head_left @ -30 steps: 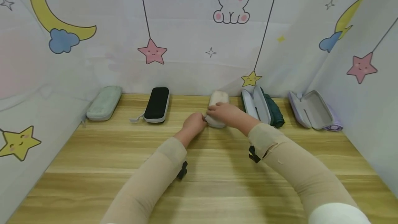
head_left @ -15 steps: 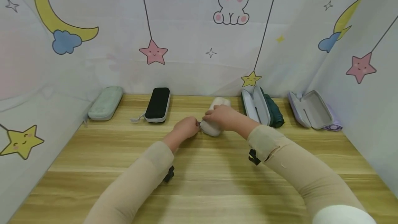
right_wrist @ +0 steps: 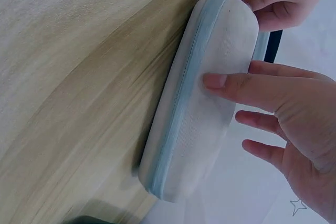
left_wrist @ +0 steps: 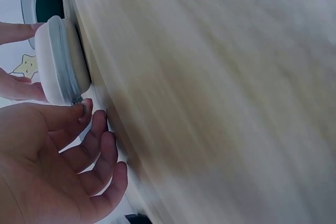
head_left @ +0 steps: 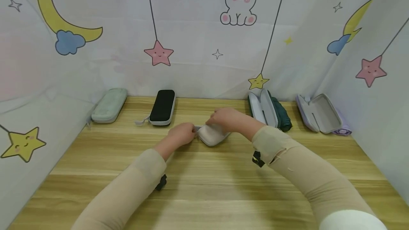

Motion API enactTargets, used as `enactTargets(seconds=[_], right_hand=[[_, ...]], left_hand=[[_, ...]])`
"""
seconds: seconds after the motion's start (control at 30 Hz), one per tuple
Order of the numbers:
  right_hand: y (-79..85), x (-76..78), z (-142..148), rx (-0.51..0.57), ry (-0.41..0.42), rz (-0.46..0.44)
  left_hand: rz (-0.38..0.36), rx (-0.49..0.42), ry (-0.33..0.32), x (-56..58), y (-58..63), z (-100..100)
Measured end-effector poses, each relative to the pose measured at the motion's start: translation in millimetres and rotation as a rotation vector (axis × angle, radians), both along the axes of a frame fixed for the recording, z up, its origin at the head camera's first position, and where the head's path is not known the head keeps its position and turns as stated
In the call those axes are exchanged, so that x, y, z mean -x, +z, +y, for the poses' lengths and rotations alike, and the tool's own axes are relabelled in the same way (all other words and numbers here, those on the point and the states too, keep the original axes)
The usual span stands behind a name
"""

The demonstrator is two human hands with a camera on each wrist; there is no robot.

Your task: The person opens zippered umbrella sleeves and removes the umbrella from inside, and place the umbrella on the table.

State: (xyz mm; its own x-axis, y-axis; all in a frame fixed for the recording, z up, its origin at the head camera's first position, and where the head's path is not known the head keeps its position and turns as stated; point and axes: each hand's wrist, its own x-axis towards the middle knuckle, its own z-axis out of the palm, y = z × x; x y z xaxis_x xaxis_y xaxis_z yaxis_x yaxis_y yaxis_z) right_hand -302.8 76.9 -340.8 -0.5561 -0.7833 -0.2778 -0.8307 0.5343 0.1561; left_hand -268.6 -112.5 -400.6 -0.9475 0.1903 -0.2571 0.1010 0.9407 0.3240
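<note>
A beige zippered case (head_left: 212, 136) lies on the wooden table between my hands, turned at an angle. A pale blue-grey zip band (right_wrist: 184, 93) runs round its side. My left hand (head_left: 182, 134) pinches the small zipper pull at the case's left end between thumb and index finger; the other fingers are loosely bent in the left wrist view. My right hand (head_left: 228, 119) holds the case from above, its thumb (right_wrist: 236, 86) on the near side. In the head view that hand hides the case's far end.
A pale green case (head_left: 110, 105) and a black-topped case (head_left: 162, 106) lie at the back left. At the back right stand two open cases, one dark green (head_left: 263, 107) beside a dark green folded bundle (head_left: 281, 114), one lilac (head_left: 319, 113) beside a lilac roll (head_left: 343, 127). A printed curtain (head_left: 198, 77) rises behind.
The beige case has come nearer and leftward, and has turned at an angle. My left hand has moved left and nearer, keeping the zipper pull. My right hand has shifted slightly with the case.
</note>
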Motion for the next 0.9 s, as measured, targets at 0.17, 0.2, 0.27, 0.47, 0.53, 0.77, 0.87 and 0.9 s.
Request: enactTargets(seconds=[0.17, 0.2, 0.27, 0.47, 0.53, 0.77, 0.87, 0.9], right_hand=[[2.1, -1.5, -7.1, 0.004, -0.040, -0.039], [2.3, -1.7, -8.8, 0.002, -0.048, -0.044], [2.3, -1.6, -11.9, -0.004, -0.060, -0.051], [-0.7, -0.5, -19.3, -0.030, -0.080, -0.028], [-1.4, -0.2, -21.4, -0.037, -0.088, -0.013], [0.1, -0.1, -29.5, -0.047, -0.193, -0.039], [-0.3, 2.6, -32.4, -0.057, -0.227, -0.042], [-0.2, 3.2, -33.4, -0.062, -0.234, -0.041]], left_hand=[[0.019, 0.023, -0.012, -1.4, 0.7, -8.5], [0.024, 0.025, -0.017, -1.5, 1.0, -10.0], [0.026, 0.031, -0.021, -1.5, 1.4, -12.5], [0.031, 0.035, -0.020, -0.6, 2.3, -16.5], [0.036, 0.040, -0.022, -0.7, 2.9, -16.8], [0.050, 0.054, -0.018, -3.2, 4.5, -16.8], [0.064, 0.050, -0.020, -3.6, 3.9, -17.5], [0.065, 0.048, -0.019, -4.0, 4.2, -17.7]])
